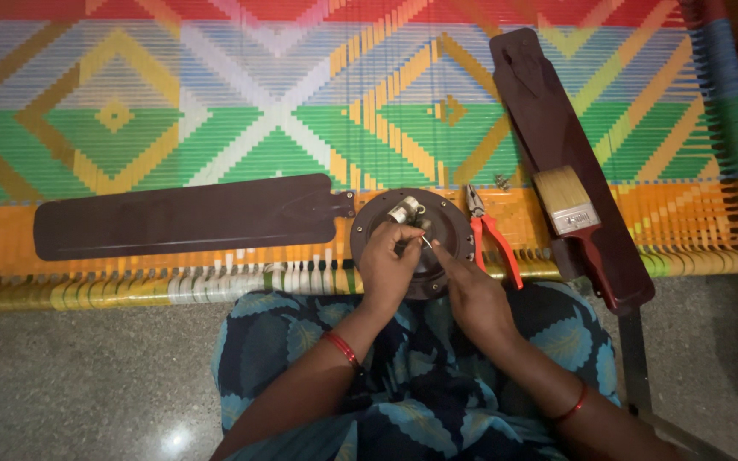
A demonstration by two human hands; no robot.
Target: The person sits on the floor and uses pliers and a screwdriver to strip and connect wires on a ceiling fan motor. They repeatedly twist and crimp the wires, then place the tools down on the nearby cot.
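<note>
Ceiling fan motor hub [448,224] sits at the near edge of the woven cot [215,102], right in front of the person's lap, one dark brown fan blade [181,215] still bolted on and running out to the left. A short silver shaft [406,209] stands up from the hub's centre.

Left hand [389,266] is curled over the middle of the hub, fingertips pinched narrow on a small part or wire end beside the shaft; too small to tell which. Right hand [471,294] comes in from the right edge of the hub, index finger extended to the same spot, the rest loosely curled, nothing gripped that I can see.

Handling, as a judgement: the hub looks like cast metal with windings inside, so heavy and rigid, not fragile. Take it by the rim with both hands, not by the shaft. The blade is thin, stiff sheet, light but long, and it will lever the hub if lifted by the tip; hold it near the root bracket [341,205]. Any wire at the centre is the delicate bit.

Nearby: red-handled pliers [490,232] just right of the hub, a few loose screws [501,181] beyond them, a second detached blade [567,158] lying diagonally at right with a flat paintbrush [572,209] resting on it.

Surface: cot webbing is taut plastic strapping in bright geometric bands, springy and gapped, so small screws could drop through. Floor is speckled polished stone [87,384], dim indoor light.
</note>
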